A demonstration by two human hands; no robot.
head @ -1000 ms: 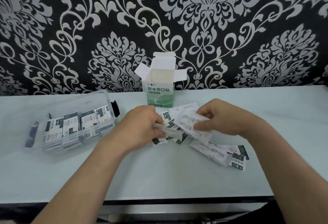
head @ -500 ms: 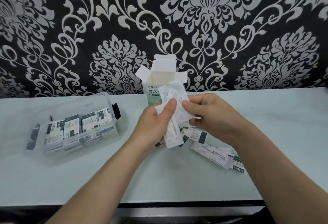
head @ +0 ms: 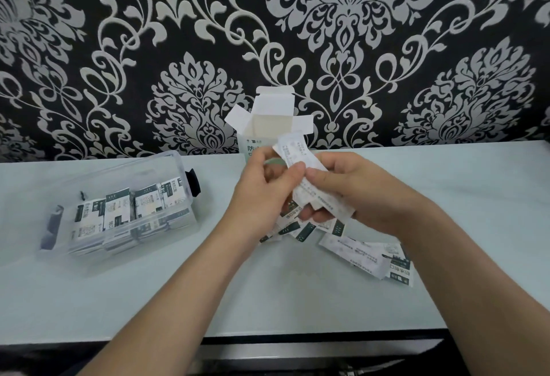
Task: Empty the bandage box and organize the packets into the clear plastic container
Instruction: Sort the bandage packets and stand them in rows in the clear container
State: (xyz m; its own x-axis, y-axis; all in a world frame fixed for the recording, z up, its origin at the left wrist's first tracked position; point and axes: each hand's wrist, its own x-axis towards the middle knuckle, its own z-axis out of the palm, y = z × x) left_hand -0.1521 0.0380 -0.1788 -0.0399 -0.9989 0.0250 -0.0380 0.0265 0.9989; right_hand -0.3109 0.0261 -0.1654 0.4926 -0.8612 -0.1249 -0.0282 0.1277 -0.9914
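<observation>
My left hand (head: 262, 194) and my right hand (head: 354, 191) together pinch a small stack of white bandage packets (head: 297, 158), lifted above the table in front of the bandage box (head: 268, 125). The box is white and green, stands upright against the wall, and its top flaps are open. Several loose packets (head: 369, 253) lie on the table under and to the right of my hands. The clear plastic container (head: 175, 158) sits at the left, with rows of packets (head: 119, 209) standing inside it.
The pale table (head: 297, 295) runs along a black and silver patterned wall. Its front edge (head: 297, 337) is close to me. The container has a black latch (head: 193, 182) on its right end and another on its left end.
Both hands lifted from the pile on the table, raising a few packets in front of the box. The packets now stand more upright between my fingers.
</observation>
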